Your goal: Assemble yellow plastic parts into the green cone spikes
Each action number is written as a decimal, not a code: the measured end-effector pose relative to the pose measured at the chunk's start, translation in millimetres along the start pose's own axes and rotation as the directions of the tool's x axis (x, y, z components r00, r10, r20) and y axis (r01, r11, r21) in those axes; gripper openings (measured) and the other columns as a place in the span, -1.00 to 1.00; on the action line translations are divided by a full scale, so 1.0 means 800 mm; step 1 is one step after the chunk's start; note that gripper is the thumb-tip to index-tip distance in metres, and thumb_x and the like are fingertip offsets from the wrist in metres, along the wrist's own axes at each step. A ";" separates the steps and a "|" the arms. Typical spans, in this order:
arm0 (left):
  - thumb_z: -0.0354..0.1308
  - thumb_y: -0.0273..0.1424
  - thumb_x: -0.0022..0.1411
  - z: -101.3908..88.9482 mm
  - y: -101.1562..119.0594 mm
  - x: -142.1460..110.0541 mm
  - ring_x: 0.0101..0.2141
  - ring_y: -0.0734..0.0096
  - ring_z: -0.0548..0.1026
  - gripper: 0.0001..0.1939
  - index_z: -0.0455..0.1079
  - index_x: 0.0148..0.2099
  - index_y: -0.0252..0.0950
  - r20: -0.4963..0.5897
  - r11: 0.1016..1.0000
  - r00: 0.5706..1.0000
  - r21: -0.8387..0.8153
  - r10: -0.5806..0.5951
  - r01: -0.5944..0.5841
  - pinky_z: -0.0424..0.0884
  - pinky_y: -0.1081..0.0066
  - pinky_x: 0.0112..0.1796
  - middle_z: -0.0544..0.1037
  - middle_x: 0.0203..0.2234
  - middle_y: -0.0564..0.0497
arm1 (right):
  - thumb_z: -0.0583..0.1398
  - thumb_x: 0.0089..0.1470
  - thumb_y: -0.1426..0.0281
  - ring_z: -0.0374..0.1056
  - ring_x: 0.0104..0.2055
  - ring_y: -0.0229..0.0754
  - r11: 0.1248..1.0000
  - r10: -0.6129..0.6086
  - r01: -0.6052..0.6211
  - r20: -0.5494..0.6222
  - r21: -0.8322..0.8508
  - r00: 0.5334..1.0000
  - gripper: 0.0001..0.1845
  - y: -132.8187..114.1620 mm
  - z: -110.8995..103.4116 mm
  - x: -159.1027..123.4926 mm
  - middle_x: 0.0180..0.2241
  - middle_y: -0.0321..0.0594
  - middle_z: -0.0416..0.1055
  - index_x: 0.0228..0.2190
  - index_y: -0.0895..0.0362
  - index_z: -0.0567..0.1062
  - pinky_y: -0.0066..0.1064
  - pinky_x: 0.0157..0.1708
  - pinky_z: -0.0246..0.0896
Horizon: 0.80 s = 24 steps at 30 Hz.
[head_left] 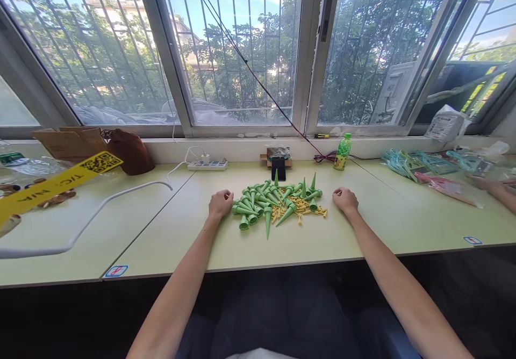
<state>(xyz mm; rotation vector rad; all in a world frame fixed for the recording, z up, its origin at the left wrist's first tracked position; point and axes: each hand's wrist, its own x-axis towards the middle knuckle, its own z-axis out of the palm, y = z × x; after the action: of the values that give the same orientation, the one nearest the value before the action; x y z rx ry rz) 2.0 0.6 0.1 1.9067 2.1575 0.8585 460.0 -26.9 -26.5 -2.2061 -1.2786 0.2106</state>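
A pile of green plastic cone-shaped spikes (268,222) lies on the pale table in front of me, some on their sides and a few pointing up. Small yellow plastic pieces (300,206) are scattered among the spikes and along the pile's right side. At the left edge of the pile rests my left hand (221,203), its fingers curled closed, close beside the green spikes. My right hand (345,200) lies on the table to the right, apart from the pile, also curled in a loose fist. Nothing shows in either hand.
Behind the pile, a dark phone (278,169) leans against a small box (277,155). A green-capped bottle (342,152) and a power strip (207,165) stand farther back. A white bent tube (121,193) crosses the left side. At far right, a person's hand (494,187) is near bagged items (451,188).
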 end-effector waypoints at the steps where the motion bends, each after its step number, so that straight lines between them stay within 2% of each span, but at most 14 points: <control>1: 0.01 -0.22 0.26 0.000 0.000 0.000 -0.21 0.22 0.52 -0.69 0.55 -0.23 -0.22 -0.005 1.000 1.000 -0.006 0.004 -0.004 0.35 0.38 -0.26 0.62 -0.28 -0.07 | 0.18 -0.01 0.43 0.45 -0.12 -0.04 1.000 -0.005 0.005 -0.002 0.001 1.000 -0.76 0.000 0.001 -0.001 -0.21 -0.17 0.57 -0.27 0.04 0.58 -0.39 -0.27 0.28; 8: 0.01 -0.22 0.27 0.001 0.001 -0.001 -0.25 0.25 0.52 -0.67 0.55 -0.29 -0.25 -0.019 0.999 0.999 -0.037 0.028 -0.029 0.33 0.40 -0.29 0.62 -0.31 -0.08 | 0.18 -0.02 0.44 0.45 -0.14 -0.04 1.000 -0.027 0.027 -0.017 0.006 0.999 -0.78 -0.001 0.003 -0.002 -0.21 -0.14 0.57 -0.30 0.07 0.58 -0.38 -0.28 0.25; 12: -0.05 -0.17 0.31 0.000 0.002 -0.002 -0.24 0.23 0.53 -0.60 0.54 -0.30 -0.26 -0.042 0.997 0.998 -0.056 0.050 -0.052 0.36 0.37 -0.22 0.63 -0.31 -0.09 | 0.16 0.00 0.43 0.45 -0.18 -0.01 0.996 -0.061 0.064 -0.068 0.054 0.996 -0.77 0.000 0.008 0.000 -0.27 -0.11 0.57 -0.28 0.11 0.57 -0.33 -0.24 0.26; 15: -0.09 -0.09 0.34 0.000 0.004 -0.002 -0.20 0.19 0.55 -0.54 0.54 -0.17 -0.27 -0.099 0.988 0.991 -0.118 0.085 -0.096 0.39 0.31 -0.13 0.63 -0.24 -0.12 | 0.16 0.04 0.36 0.44 -0.16 0.01 0.975 -0.160 0.179 -0.142 0.131 0.977 -0.64 -0.002 0.013 0.000 -0.27 -0.07 0.57 -0.12 0.19 0.53 -0.26 -0.10 0.27; 17: -0.06 -0.05 0.33 0.001 0.006 -0.002 -0.08 0.15 0.53 -0.51 0.52 -0.02 -0.27 -0.180 0.965 0.975 -0.201 0.133 -0.169 0.39 0.26 -0.02 0.61 -0.12 -0.14 | 0.18 0.05 0.24 0.40 -0.04 0.07 0.954 -0.222 0.255 -0.200 0.159 0.954 -0.49 -0.006 0.016 -0.001 -0.13 0.00 0.55 0.01 0.22 0.47 -0.17 0.01 0.23; 20: -0.06 -0.01 0.33 0.002 0.009 -0.001 0.23 0.10 0.28 -0.44 0.43 0.16 -0.26 -0.246 0.928 0.954 -0.285 0.171 -0.240 0.20 0.13 0.21 0.45 0.15 -0.16 | 0.14 0.11 0.06 0.21 0.21 0.15 0.926 -0.301 0.345 -0.252 0.155 0.920 -0.32 -0.013 0.022 -0.004 0.15 0.04 0.37 0.16 0.18 0.37 -0.02 0.16 0.11; 22: -0.12 0.01 0.36 0.003 0.010 -0.001 0.36 0.07 0.03 -0.38 0.31 0.27 -0.22 -0.201 0.926 0.967 -0.309 0.158 -0.215 0.01 -0.01 0.29 0.24 0.30 -0.15 | 0.09 0.16 0.00 0.06 0.32 0.15 0.916 -0.343 0.379 -0.231 0.134 0.911 -0.28 -0.018 0.026 -0.007 0.27 0.04 0.21 0.22 0.15 0.31 0.02 0.22 0.02; 24: -0.20 0.03 0.38 0.003 0.010 -0.001 0.39 0.04 -0.16 -0.35 0.16 0.37 -0.16 -0.135 0.928 0.981 -0.327 0.141 -0.178 -0.14 -0.16 0.29 0.01 0.39 -0.12 | 0.03 0.20 -0.03 -0.07 0.38 0.16 0.916 -0.367 0.388 -0.180 0.102 0.913 -0.27 -0.022 0.030 -0.008 0.35 0.00 0.05 0.27 0.09 0.25 0.08 0.26 -0.06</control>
<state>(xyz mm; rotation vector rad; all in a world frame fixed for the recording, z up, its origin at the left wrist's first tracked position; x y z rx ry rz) 10.5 0.7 2.0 1.9115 1.7760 1.2974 433.7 -16.4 -37.7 -1.7792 -1.5220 -0.0284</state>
